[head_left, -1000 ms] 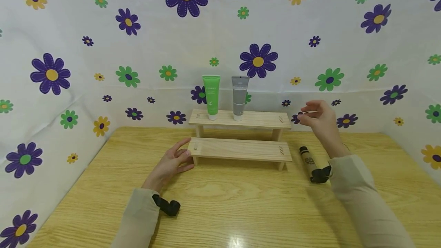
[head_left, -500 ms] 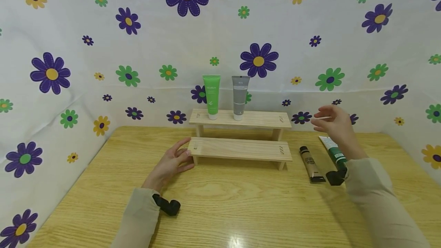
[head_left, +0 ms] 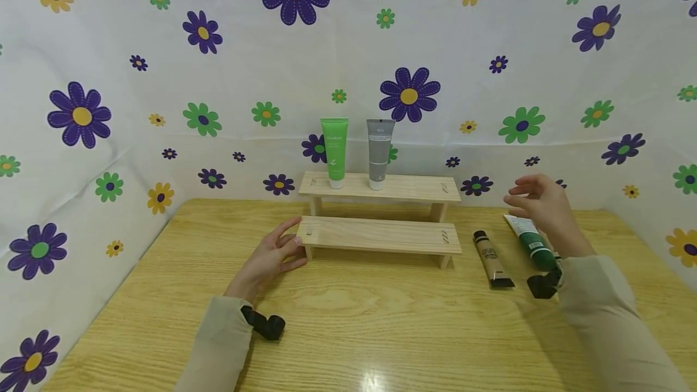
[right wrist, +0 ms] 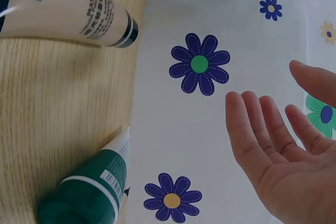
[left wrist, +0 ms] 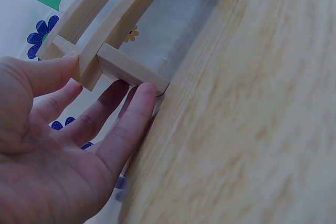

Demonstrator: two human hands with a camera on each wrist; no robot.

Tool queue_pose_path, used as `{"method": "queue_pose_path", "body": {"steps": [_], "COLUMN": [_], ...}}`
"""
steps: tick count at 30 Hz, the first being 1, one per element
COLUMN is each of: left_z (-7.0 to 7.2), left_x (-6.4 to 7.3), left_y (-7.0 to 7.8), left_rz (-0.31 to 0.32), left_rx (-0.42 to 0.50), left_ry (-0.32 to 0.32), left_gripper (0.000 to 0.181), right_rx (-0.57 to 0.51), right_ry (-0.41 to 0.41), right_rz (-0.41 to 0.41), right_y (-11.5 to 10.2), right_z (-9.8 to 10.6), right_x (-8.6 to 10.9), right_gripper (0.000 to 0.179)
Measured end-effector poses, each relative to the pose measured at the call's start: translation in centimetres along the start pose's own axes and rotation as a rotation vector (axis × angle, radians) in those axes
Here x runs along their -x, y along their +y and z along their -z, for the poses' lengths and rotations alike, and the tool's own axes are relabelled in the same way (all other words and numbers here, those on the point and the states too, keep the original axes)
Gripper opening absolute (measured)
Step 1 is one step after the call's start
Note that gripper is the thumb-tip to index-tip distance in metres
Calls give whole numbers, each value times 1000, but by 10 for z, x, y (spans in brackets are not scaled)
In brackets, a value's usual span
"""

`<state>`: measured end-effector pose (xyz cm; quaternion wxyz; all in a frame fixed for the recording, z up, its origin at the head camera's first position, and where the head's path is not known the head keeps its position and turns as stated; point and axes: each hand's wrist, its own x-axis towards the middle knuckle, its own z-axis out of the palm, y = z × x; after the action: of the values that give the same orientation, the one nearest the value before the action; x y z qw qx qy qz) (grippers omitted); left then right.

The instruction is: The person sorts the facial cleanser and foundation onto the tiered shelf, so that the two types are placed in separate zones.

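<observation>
My left hand (head_left: 270, 257) holds the left end of the lower step of a pale wooden two-step stand (head_left: 376, 236). In the left wrist view, the thumb lies on the board's end and the fingers (left wrist: 128, 121) reach to the leg (left wrist: 134, 69). My right hand (head_left: 547, 207), with nothing in it, hovers at the right over a green tube with a white end (head_left: 532, 242). Its fingers are slightly bent and the thumb stands apart. A beige tube with a black cap (head_left: 491, 260) lies between that green tube and the stand.
On the upper step stand a bright green tube (head_left: 336, 153) and a grey tube (head_left: 379, 153), both caps down. A flower-print cloth (head_left: 234, 65) hangs behind the wooden table (head_left: 327, 331). Something beige shows partly behind the lying green tube.
My right hand has moved right and down, away from the stand, uncovering the lying beige and green tubes. The left hand stays on the stand.
</observation>
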<state>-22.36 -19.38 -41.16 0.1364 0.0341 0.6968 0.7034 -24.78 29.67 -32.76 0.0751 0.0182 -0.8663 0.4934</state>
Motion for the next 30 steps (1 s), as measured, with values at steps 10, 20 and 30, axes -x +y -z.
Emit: {"method": "queue_pose_path", "body": {"steps": [10, 20, 30], "left_z": [0, 1, 0], "left_x": [0, -1, 0], "left_y": [-1, 0, 1], "left_rz": [-20, -15, -6], "left_rx": [-13, -4, 12], "left_ry": [-10, -15, -10], "left_gripper": [55, 56, 56], "right_rx": [62, 70, 117], "right_ry": [-16, -46, -81], "right_rz": [-45, -81, -141], "right_y": [8, 20, 35], "right_z": [9, 17, 26], "right_x": [3, 5, 4], "right_gripper": [55, 54, 57]}}
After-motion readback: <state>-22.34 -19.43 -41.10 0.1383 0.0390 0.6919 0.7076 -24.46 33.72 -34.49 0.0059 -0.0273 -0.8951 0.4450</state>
